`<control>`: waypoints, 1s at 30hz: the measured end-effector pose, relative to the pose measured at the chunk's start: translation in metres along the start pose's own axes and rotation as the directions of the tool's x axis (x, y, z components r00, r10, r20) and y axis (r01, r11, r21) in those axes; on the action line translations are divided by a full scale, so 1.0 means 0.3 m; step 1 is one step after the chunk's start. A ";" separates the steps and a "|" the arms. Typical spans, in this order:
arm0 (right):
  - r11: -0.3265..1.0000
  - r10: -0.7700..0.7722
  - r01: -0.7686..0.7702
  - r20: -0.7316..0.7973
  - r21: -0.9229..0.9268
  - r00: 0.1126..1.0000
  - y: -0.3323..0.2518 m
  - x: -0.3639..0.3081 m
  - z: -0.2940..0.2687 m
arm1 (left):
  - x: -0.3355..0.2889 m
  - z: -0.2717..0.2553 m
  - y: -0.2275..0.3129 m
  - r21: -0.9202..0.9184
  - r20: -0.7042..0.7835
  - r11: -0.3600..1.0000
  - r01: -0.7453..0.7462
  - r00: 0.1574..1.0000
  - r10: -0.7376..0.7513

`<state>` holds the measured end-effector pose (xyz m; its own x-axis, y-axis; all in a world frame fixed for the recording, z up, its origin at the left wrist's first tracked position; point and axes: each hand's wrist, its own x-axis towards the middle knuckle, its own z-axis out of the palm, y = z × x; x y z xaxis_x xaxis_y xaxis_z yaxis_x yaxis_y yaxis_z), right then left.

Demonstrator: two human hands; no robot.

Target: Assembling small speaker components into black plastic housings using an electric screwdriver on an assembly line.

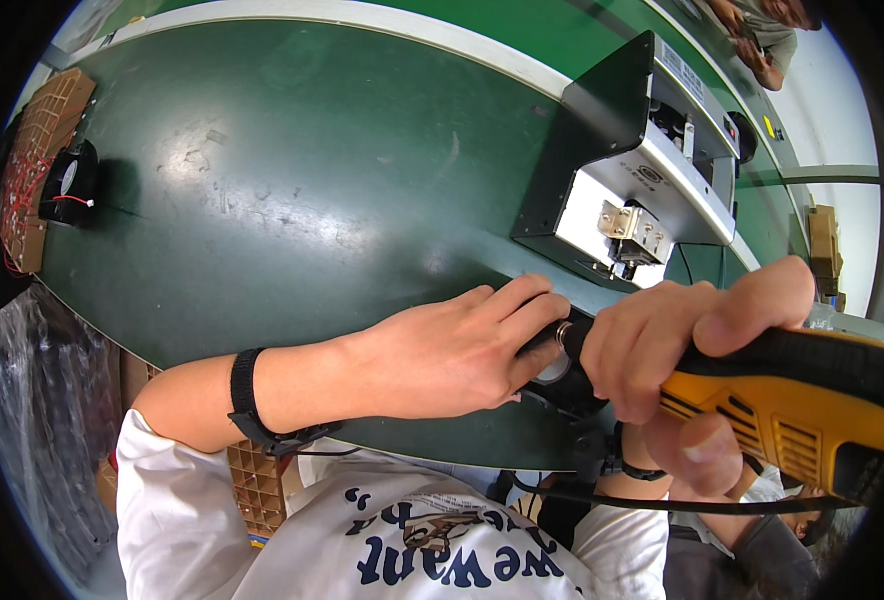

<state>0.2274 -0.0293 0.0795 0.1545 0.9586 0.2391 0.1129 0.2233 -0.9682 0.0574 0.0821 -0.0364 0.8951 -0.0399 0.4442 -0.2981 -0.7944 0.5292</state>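
My right hand [652, 345] is wrapped round the front of a yellow-and-black power screwdriver [787, 400], whose body extends to the right edge. Its front end points left, toward my left hand [472, 345]. The fingers of that hand are bent over a black part [572, 392] with a pale round patch, which looks like a small cooling fan. Most of this part is covered by my fingers and the tool, so where the tool's tip meets it is hidden. Both hands are close together over the near right of the green table.
A black-and-silver bench machine [612, 165] stands just beyond my hands. At the far left, a black fan [70, 185] with a wire plug rests beside a divided brown tray [57, 105] holding red wires. A black cable [662, 503] runs below the screwdriver. Another person [762, 45] is at the top right.
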 end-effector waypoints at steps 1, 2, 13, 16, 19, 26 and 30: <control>0.998 0.025 -0.019 0.101 -0.064 0.995 -0.006 0.005 -0.017 | 0.000 -0.002 0.000 -0.001 0.001 1.000 -0.001 1.000 0.001; 0.998 0.025 -0.019 0.099 -0.064 0.995 -0.001 0.003 -0.010 | 0.001 -0.005 0.000 0.033 -0.004 0.999 -0.012 1.000 0.012; 0.984 -0.053 0.083 0.185 -0.158 0.981 0.008 0.007 -0.018 | 0.002 0.004 0.004 0.115 -0.022 0.993 -0.036 0.999 0.039; 0.984 -0.059 0.089 0.189 -0.154 0.980 0.021 0.009 -0.016 | 0.001 0.003 0.003 0.115 -0.030 0.993 -0.034 0.999 0.038; 0.984 -0.069 0.098 0.194 -0.146 0.979 0.029 0.013 -0.014 | 0.001 0.002 0.005 0.101 -0.028 0.994 -0.030 0.999 0.033; 0.986 -0.091 0.117 0.204 -0.120 0.975 0.052 0.012 -0.008 | -0.009 0.008 0.003 0.086 -0.038 0.996 -0.026 0.999 0.029; 0.991 -0.085 0.100 0.172 -0.083 0.981 0.061 -0.001 -0.005 | -0.003 0.003 0.004 0.026 -0.023 0.999 -0.026 0.999 0.027</control>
<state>0.2309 -0.0257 0.0617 -0.0271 0.9523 0.3039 0.2090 0.3027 -0.9299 0.0565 0.0807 -0.0368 0.8788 -0.0468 0.4749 -0.3124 -0.8087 0.4984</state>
